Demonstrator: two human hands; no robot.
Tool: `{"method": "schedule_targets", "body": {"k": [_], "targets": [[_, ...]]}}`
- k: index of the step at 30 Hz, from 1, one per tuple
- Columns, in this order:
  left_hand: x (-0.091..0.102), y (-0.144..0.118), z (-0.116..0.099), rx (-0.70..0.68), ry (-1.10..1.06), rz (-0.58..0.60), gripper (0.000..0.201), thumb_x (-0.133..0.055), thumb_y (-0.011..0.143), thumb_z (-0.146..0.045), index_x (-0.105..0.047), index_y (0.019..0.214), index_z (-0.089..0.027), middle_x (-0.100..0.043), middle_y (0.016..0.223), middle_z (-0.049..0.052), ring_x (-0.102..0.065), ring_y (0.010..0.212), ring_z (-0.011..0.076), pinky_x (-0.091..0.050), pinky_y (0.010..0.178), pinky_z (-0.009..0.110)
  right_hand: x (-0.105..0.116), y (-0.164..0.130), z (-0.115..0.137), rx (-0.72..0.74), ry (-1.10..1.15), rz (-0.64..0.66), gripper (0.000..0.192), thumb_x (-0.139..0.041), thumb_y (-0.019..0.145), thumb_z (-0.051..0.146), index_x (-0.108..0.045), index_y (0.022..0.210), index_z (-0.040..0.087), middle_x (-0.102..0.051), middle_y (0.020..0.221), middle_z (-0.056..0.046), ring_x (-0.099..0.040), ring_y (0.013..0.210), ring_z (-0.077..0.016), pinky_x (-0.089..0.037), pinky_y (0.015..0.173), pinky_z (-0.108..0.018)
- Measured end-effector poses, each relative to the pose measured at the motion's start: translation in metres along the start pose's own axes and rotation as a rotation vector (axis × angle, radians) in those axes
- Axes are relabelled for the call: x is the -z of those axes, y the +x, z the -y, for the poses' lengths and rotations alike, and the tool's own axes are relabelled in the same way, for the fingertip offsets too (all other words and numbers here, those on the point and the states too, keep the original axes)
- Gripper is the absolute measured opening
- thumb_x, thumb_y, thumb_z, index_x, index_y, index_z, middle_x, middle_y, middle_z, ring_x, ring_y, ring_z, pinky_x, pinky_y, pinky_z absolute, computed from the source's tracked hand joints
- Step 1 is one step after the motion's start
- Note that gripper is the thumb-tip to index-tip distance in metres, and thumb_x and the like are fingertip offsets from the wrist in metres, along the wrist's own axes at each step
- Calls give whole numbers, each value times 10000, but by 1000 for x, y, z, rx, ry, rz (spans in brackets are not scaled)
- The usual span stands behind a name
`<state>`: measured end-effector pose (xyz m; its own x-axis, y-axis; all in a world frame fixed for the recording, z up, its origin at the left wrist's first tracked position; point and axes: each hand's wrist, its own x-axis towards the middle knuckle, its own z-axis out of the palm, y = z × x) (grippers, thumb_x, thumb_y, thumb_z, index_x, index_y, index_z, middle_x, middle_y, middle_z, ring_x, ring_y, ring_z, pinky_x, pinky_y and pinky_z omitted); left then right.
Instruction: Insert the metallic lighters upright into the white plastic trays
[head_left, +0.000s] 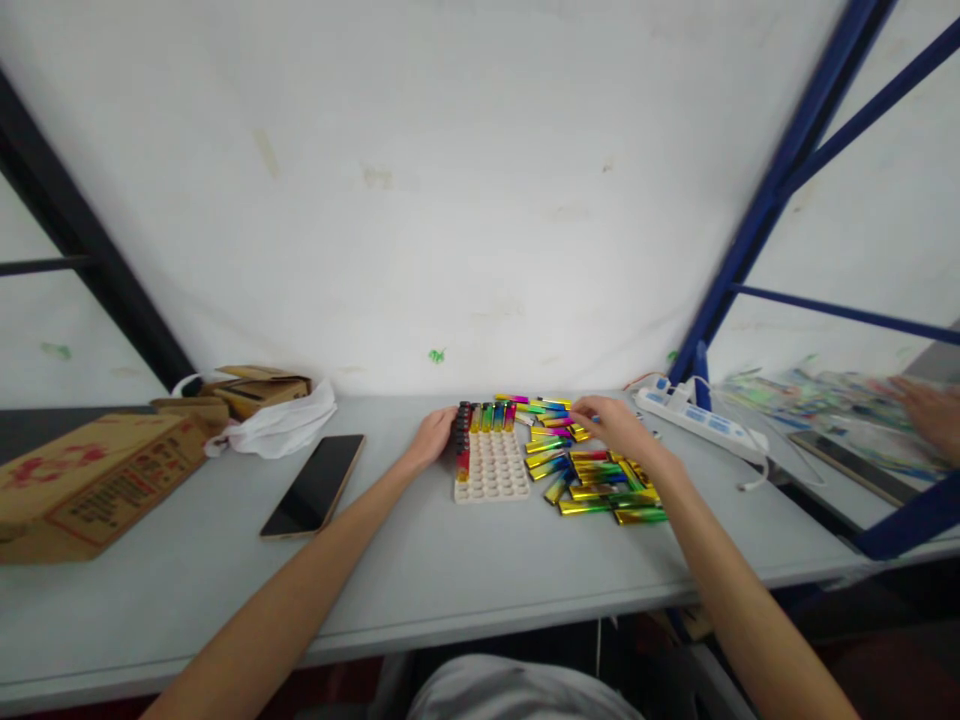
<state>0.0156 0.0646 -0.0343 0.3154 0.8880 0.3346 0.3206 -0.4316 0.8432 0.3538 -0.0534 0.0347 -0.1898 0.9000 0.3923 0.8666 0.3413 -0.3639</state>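
Note:
A white perforated tray (491,470) lies on the table, with a row of lighters (495,416) standing along its far side and a column of dark-topped ones down its left side. My left hand (435,436) is curled against the tray's far left corner, touching the lighters there; its fingertips are partly hidden. To the right of the tray, my right hand (611,422) reaches over a loose pile of shiny gold, green and blue lighters or lighter sleeves (592,490). Its fingers are pinched together at the pile's far part, and what is between them is too small to make out.
A phone (313,486) lies left of my left forearm. Farther left are cardboard boxes (112,470) and a white plastic bag (281,425). A power strip (701,420) lies at right, beside a blue metal frame (750,240). Another person's hand (930,410) is at far right.

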Motion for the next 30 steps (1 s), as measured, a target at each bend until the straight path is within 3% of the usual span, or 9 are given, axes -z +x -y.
{"method": "schedule_targets", "body": {"k": [5, 11, 15, 19, 23, 26, 30], "targets": [[-1, 0, 1, 7, 0, -14, 482, -382, 863, -532, -720, 806, -193, -789, 971, 78, -664, 1012, 297, -471, 1004, 400, 22, -31, -36, -86, 0, 192, 246, -637, 897, 358, -801, 936, 179, -786, 975, -143, -705, 864, -267, -514, 822, -369], [0, 0, 1, 9, 9, -5, 500, -377, 869, -533, -736, 858, -186, -792, 995, 71, -667, 1037, 293, -473, 1005, 390, 24, -29, -33, -66, 32, 399, 355, -621, 883, 470, -825, 967, 192, -791, 1050, -116, -709, 958, -293, -512, 876, -373], [0, 1, 1, 10, 7, 1, 514, -371, 871, -536, -739, 860, -178, -791, 987, 78, -670, 1023, 297, -479, 995, 396, 22, -19, -32, -78, 18, 458, 344, -630, 866, 477, -816, 934, 196, -791, 1027, -113, -712, 944, -298, -508, 852, -370], [0, -1, 0, 4, -1, 6, 508, -375, 878, -535, -740, 851, -183, -792, 968, 74, -672, 996, 292, -493, 966, 392, 14, -19, -37, -105, 78, 366, 388, -621, 881, 526, -760, 969, 174, -777, 995, -123, -705, 901, -279, -521, 815, -371], [0, -2, -3, -3, -4, 4, 507, -376, 872, -544, -737, 822, -192, -793, 950, 67, -673, 976, 292, -482, 982, 398, 10, -18, -37, -103, 266, 153, 442, -640, 873, 595, -730, 973, 174, -764, 1000, -121, -695, 904, -270, -534, 832, -396], [0, -3, -5, -3, -8, 4, 505, -375, 863, -550, -734, 819, -197, -794, 941, 61, -670, 985, 293, -479, 981, 391, 7, -9, -23, -119, 556, -37, 474, -748, 795, 608, -726, 1016, 189, -762, 1018, -103, -694, 958, -264, -538, 877, -398], [0, -3, -7, 6, -10, 5, 508, -379, 860, -556, -728, 826, -189, -793, 960, 72, -670, 989, 298, -479, 974, 395, -2, 10, 17, -244, 1063, -220, 463, -840, 734, 564, -736, 1025, 220, -749, 959, -51, -686, 945, -225, -539, 886, -373]]}}
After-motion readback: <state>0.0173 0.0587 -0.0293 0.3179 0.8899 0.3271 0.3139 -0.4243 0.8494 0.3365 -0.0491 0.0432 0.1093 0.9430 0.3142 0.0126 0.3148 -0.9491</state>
